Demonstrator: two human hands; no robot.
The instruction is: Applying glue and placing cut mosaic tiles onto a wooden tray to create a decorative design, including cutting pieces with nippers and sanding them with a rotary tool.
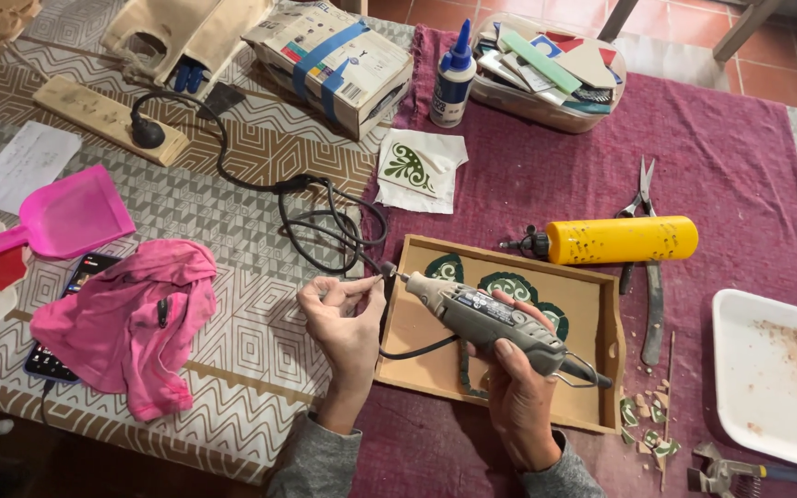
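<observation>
— What are your fingers doing?

— My left hand (348, 309) has its fingers (362, 288) pinched shut on a small piece I can't make out, held against the bit. My right hand (520, 373) grips the grey rotary tool (491, 318), its tip pointing left.

— Where is that?

— Over the left edge of the wooden tray (601, 314) on the tabletop (232, 360); green tile pieces (509, 284) lie inside it.

— Which step?

— Grinding the piece's edge, I judge. Next calls for a steady pinch and light pressure.
</observation>
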